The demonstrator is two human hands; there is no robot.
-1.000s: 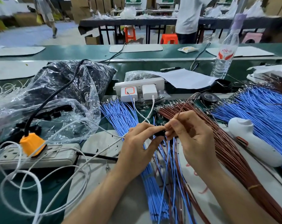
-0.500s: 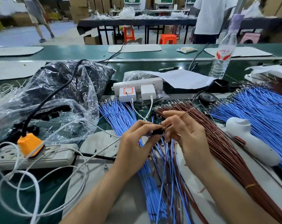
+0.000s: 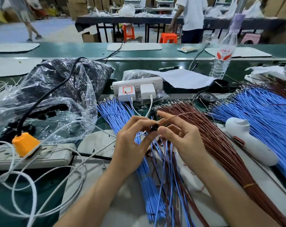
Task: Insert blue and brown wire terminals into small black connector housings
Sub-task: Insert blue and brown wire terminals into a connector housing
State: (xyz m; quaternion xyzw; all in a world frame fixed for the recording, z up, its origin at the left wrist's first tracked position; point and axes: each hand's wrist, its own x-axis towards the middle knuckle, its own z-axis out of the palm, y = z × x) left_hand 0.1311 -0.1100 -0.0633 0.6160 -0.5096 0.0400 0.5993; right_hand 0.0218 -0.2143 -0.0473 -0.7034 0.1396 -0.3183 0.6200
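Left hand [image 3: 132,145]: its grip pinches a small black connector housing [image 3: 155,128] between thumb and fingertips, held above the middle of the table [image 3: 49,190].
Right hand [image 3: 182,140]: its grip holds a single brown wire [image 3: 176,115], whose end meets the housing; the index finger is raised.
Blue wires [image 3: 116,115]: fanned on the table, beneath the hands.
Brown bundle [image 3: 217,145]: just right of the right hand.

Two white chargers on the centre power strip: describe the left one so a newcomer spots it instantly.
Find the upright white power strip mid-view, just beyond the left blue wire bundle. Two white chargers plug into its front; the left charger is the target. Only it bears an orange-outlined square, while the right charger is plain white.
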